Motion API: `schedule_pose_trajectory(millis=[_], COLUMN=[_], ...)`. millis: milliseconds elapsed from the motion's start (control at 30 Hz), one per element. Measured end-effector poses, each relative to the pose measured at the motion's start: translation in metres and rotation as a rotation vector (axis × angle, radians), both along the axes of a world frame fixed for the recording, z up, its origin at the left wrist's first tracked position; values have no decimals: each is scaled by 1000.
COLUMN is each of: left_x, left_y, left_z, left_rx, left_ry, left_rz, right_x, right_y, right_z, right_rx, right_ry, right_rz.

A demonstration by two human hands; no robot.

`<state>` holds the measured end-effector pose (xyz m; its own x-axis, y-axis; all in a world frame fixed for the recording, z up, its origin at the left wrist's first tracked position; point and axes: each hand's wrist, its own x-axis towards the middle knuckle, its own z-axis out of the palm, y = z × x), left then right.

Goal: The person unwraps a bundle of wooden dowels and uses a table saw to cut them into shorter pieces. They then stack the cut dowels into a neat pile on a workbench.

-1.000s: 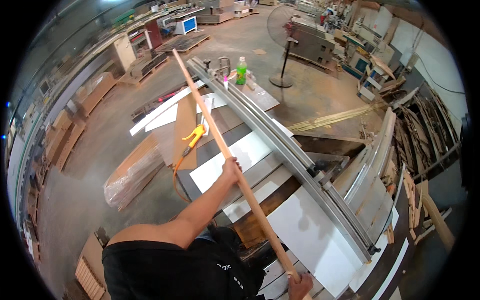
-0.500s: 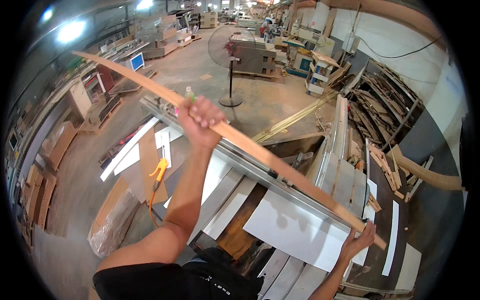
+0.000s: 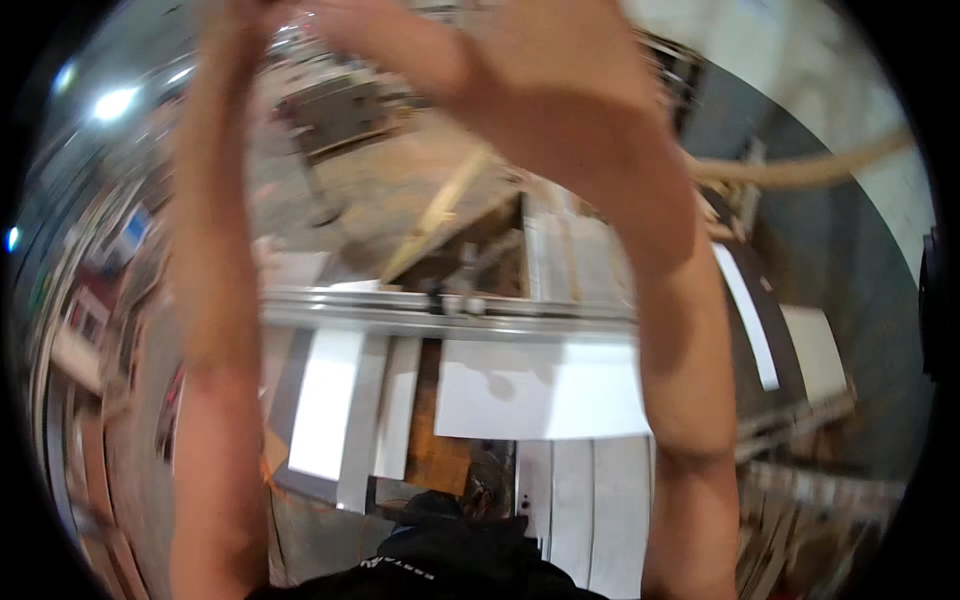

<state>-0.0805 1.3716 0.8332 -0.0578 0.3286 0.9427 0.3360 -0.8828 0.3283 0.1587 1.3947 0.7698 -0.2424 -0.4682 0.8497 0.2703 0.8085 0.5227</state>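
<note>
Both my arms are raised close in front of me. At the upper left, my left hand (image 3: 243, 14) is mostly cut off by the top edge and blurred. My right hand (image 3: 545, 75) looms large at the top middle, its thumb side stretching left toward the left hand; its other fingers are out of the picture. Whatever the hands hold, if anything, cannot be made out, and no wooden strip shows. Below them lies a white panel (image 3: 500, 395) against a metal fence rail (image 3: 540, 318) on a saw table (image 3: 575, 500).
White and grey strips (image 3: 328, 400) lie left of the panel, beside a brown board (image 3: 438, 455). A narrow white strip (image 3: 748, 320) rests on the dark surface at right. Beyond are a beige hose (image 3: 810, 172), pale yellow strips (image 3: 440, 210) and a grey cabinet (image 3: 345, 115).
Both hands have risen to the top of the view, from holding a long wooden strip slantwise over the table. The strip is out of sight. My view has turned and blurred.
</note>
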Motion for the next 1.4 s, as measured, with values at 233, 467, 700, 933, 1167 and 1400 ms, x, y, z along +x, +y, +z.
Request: schedule_pose_trajectory(millis=[233, 467, 700, 933, 1167, 1400], left_x=[24, 85, -19, -224, -172, -44], left_y=[35, 63, 41, -94, -185, -130], left_z=[-9, -39, -182, -375, -450, -476], left_rx=[-17, -118, -375, -540, -844, -1006], left_ry=[284, 273, 701, 879, 893, 996], left_rz=[698, 666, 731, 889, 833, 552], right_x=[22, 67, 107, 266, 353, 391], right_y=[-24, -30, 19, 90, 99, 73], right_z=[-31, -36, -75, -297, -486, -558], right_rx=[-146, -763, -1057, -1488, -1851, -2076], right_ry=[-62, 159, 902, 1514, 1540, 1462], right_rz=[99, 547, 890, 500, 279, 73])
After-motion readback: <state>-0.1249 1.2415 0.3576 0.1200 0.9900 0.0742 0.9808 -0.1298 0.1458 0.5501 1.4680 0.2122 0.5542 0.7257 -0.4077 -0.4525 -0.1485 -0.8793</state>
